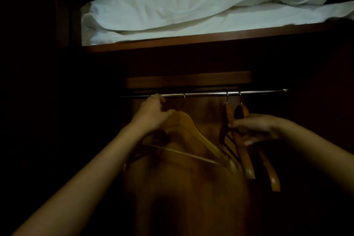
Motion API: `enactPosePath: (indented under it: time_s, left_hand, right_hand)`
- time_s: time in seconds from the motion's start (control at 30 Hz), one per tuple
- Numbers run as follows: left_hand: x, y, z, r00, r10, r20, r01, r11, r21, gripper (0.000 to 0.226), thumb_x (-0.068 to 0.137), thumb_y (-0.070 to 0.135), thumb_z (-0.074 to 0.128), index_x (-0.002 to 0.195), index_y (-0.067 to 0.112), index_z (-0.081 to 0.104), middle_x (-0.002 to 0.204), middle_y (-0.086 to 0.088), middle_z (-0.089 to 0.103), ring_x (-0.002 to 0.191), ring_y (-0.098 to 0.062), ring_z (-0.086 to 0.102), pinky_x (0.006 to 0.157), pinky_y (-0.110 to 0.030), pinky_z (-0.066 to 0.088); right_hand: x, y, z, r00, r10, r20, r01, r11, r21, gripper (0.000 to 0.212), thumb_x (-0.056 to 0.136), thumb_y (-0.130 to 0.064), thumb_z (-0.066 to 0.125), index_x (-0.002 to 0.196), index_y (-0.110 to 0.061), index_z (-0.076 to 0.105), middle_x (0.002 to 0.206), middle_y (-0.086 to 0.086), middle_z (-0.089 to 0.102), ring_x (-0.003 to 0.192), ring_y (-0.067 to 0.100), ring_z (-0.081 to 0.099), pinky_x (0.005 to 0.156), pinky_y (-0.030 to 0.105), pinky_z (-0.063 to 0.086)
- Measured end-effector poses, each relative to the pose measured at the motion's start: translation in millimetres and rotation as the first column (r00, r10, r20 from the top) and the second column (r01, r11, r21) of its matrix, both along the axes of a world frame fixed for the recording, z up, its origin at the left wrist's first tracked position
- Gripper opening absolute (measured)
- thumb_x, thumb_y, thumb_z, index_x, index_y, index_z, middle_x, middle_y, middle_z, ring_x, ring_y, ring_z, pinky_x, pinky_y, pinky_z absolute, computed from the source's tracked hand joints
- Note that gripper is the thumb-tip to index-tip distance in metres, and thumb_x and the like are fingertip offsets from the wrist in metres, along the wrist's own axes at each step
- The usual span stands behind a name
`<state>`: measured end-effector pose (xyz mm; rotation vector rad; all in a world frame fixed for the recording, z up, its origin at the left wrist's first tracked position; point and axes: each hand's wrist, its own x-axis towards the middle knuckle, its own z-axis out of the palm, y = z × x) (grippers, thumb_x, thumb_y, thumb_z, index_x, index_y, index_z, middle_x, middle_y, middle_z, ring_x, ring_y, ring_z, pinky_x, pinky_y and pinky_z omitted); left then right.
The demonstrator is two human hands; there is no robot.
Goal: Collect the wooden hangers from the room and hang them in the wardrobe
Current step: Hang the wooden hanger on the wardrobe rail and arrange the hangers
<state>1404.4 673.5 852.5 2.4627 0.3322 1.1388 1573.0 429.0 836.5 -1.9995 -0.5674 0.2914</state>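
Inside a dark wardrobe a metal rail [206, 93] runs across the middle. A pale wooden hanger [199, 140] hangs from it by its hook, and my left hand [153, 115] grips its top just under the rail. Further right, two more wooden hangers [247, 159] hang side by side. My right hand [254, 127] has its fingers closed around them below their hooks. Another dark hanger shape sits low behind my left wrist, too dim to make out.
A shelf [191, 41] above the rail holds folded white bedding [191, 5]. The wardrobe's brown back panel [191, 188] fills the space below. Left and right of the opening all is in darkness.
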Motion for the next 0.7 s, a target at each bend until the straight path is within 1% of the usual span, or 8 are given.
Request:
enactPosePath:
  time_s: [0.07,0.13,0.2,0.33,0.43,0.57,0.63,0.7]
  left_hand:
    - [-1,25,15,1.000,0.017,0.019,-0.015,0.995,-0.100,0.053,0.085,0.037,0.066,0.128,0.013,0.048,0.127,-0.012,0.053,0.110,-0.027,0.057,0.088,-0.037,0.051]
    - [3,47,26,0.999,0.014,0.033,-0.006,0.977,-0.213,0.053,0.085,0.037,0.065,0.128,0.012,0.047,0.130,-0.014,0.048,0.110,-0.029,0.057,0.090,-0.039,0.052]
    - [13,64,32,0.999,0.031,0.033,-0.020,0.953,-0.301,0.053,0.085,0.039,0.064,0.127,0.010,0.047,0.133,-0.016,0.045,0.111,-0.030,0.056,0.091,-0.038,0.052]
    - [44,84,22,1.000,-0.010,-0.028,-0.003,0.914,-0.406,0.052,0.087,0.041,0.061,0.122,0.002,0.057,0.130,-0.024,0.055,0.109,-0.033,0.059,0.096,-0.043,0.049]
    - [63,93,1,0.993,-0.052,-0.109,-0.009,0.870,-0.494,0.066,0.089,0.045,0.057,0.136,0.001,0.046,0.140,-0.021,0.046,0.124,-0.038,0.050,0.102,-0.045,0.046]
    - [75,105,-28,0.980,-0.180,-0.089,0.085,0.772,-0.630,0.073,0.088,0.043,0.059,0.143,0.003,0.031,0.145,-0.020,0.039,0.125,-0.038,0.048,0.098,-0.043,0.048]
    - [78,111,-38,0.972,-0.230,-0.037,0.143,0.712,-0.687,0.065,0.091,0.037,0.057,0.140,0.000,0.034,0.124,-0.019,0.054,0.102,-0.033,0.060,0.078,-0.035,0.052]
    - [77,115,-42,0.955,-0.295,-0.023,0.177,0.629,-0.757,0.049,0.095,0.034,0.051,0.131,0.001,0.043,0.088,-0.011,0.057,0.069,-0.022,0.057,0.060,-0.034,0.049]
  right_hand:
    - [-12,-12,10,0.998,-0.005,0.057,0.009,0.998,-0.067,0.031,0.084,-0.027,0.067,0.107,-0.006,0.060,0.107,0.018,0.063,0.078,0.027,0.066,0.060,0.033,0.059]
    - [-28,-22,25,0.965,-0.048,0.259,0.080,0.990,-0.116,0.026,0.084,-0.029,0.067,0.098,-0.009,0.062,0.095,0.016,0.065,0.080,0.027,0.066,0.069,0.038,0.058]
    - [-57,-20,42,0.882,-0.065,0.467,0.130,0.985,-0.109,0.031,0.080,-0.040,0.067,0.100,-0.017,0.064,0.097,0.014,0.068,0.088,0.028,0.067,0.082,0.043,0.057]
    - [-106,32,56,0.696,-0.003,0.718,0.122,0.986,-0.114,0.037,0.075,-0.058,0.062,0.104,-0.035,0.066,0.101,-0.007,0.064,0.094,0.012,0.062,0.081,0.029,0.048]
    - [-106,89,50,0.697,0.109,0.709,0.093,0.966,-0.240,0.036,0.083,-0.054,0.058,0.107,-0.028,0.066,0.102,-0.004,0.064,0.095,0.014,0.060,0.077,0.029,0.049]
    - [-65,146,30,0.768,0.151,0.623,0.157,0.898,-0.411,0.050,0.091,-0.051,0.049,0.119,-0.010,0.055,0.108,0.001,0.054,0.105,0.022,0.057,0.079,0.026,0.044]
    - [-38,162,9,0.800,0.135,0.585,0.185,0.872,-0.454,0.041,0.093,-0.047,0.050,0.116,-0.014,0.053,0.107,0.005,0.056,0.100,0.019,0.058,0.077,0.022,0.043]
    - [-13,170,-11,0.827,0.062,0.559,0.199,0.897,-0.394,0.055,0.092,-0.041,0.055,0.136,-0.013,0.037,0.129,0.014,0.054,0.113,0.027,0.056,0.085,0.030,0.044]
